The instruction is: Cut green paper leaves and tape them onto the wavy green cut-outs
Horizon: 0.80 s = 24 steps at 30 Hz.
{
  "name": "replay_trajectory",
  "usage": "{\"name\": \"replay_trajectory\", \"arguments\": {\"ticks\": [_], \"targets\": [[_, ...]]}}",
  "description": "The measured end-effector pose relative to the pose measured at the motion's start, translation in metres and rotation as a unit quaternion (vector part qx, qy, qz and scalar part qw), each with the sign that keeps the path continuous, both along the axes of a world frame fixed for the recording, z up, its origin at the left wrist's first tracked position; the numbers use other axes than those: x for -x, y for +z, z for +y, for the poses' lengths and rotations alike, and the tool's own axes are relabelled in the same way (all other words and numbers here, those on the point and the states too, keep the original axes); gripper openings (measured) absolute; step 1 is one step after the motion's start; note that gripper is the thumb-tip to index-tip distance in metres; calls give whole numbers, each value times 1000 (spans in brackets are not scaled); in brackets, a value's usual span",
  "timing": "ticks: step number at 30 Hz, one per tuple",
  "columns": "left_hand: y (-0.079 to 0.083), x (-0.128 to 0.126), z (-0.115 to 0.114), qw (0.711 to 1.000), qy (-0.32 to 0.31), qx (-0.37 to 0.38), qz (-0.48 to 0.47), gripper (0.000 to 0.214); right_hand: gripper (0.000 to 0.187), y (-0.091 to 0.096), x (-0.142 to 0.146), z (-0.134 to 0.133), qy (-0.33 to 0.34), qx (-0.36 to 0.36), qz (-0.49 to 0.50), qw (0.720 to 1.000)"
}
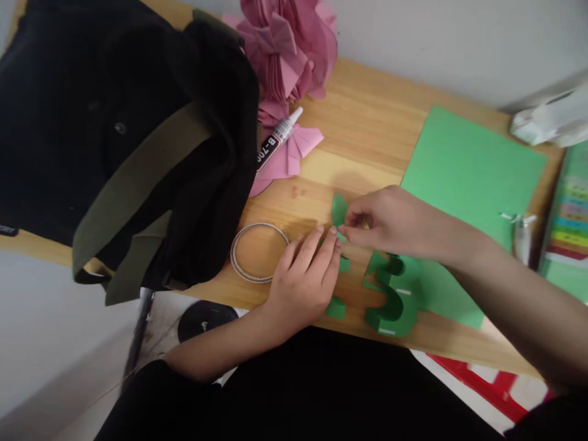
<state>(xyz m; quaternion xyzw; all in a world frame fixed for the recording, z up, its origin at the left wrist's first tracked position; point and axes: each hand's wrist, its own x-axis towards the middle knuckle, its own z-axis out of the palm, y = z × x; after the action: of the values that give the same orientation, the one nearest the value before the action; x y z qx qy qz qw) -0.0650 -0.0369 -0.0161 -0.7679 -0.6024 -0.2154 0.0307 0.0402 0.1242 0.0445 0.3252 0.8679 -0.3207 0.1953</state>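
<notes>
My left hand (pixel 305 277) lies on the wooden desk (pixel 362 131), fingers stretched flat over a green paper cut-out (pixel 340 211) and pressing it down. My right hand (pixel 390 222) comes in from the right, its fingertips pinched together at the same cut-out, just beside my left fingertips. What it pinches is too small to name. Below the hands stand folded green paper shapes (pixel 390 300) with white strips on them. A roll of tape (pixel 257 252) lies just left of my left hand.
A black bag (pixel 114 135) with olive straps covers the desk's left half. A glue tube (pixel 278 138) lies on pink folded paper (pixel 289 46). A green paper sheet (pixel 463 177) lies at right, with coloured paper packs (pixel 569 220) and a white object (pixel 551 119) beyond.
</notes>
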Motion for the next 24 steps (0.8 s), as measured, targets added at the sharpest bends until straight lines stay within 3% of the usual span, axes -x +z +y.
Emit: {"name": "replay_trajectory", "arguments": {"ticks": [5, 11, 24], "targets": [[0, 0, 0, 1000, 1, -8, 4, 29, 16, -1, 4, -4, 7, -40, -1, 999], [1, 0, 1, 1000, 1, -8, -3, 29, 17, -2, 0, -3, -13, -8, -1, 1000], [2, 0, 0, 1000, 2, 1, 5, 29, 20, -10, -4, -8, -17, -43, 30, 998]]}}
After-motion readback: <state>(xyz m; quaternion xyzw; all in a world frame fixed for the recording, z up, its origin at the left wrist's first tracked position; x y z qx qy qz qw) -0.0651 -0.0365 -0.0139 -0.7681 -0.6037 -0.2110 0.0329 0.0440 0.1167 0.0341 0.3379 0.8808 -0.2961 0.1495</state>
